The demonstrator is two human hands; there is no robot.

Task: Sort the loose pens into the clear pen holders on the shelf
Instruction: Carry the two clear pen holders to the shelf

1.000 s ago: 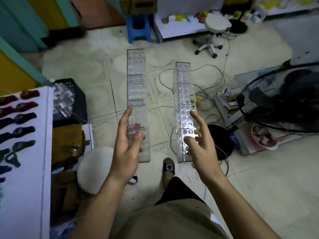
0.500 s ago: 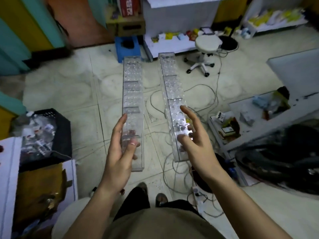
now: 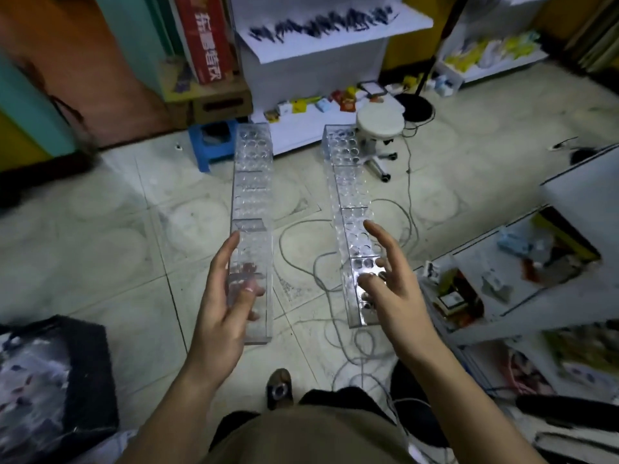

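I carry two long clear pen holders, level and pointing away from me. My left hand (image 3: 221, 313) grips the near end of the left pen holder (image 3: 253, 182), thumb on top, fingers showing through the plastic from below. The right pen holder (image 3: 348, 182) is held at its near end by my right hand (image 3: 398, 296), thumb on its holed top and fingers along its right side. Both holders have nothing in their holes. Ahead, several dark loose pens (image 3: 321, 23) lie scattered on a white shelf (image 3: 335, 48).
A white swivel stool (image 3: 380, 122) and a blue step stool (image 3: 211, 142) stand before the shelf. Cables (image 3: 301, 249) loop over the tiled floor. There is a black crate (image 3: 83, 363) at near left, a low cluttered shelf (image 3: 502, 296) at right, and a cardboard box (image 3: 214, 102) behind the blue stool.
The view has swung up and forward toward the white shelf, bringing the loose pens into sight. Both hands keep their hold, and the two holders are now farther apart.
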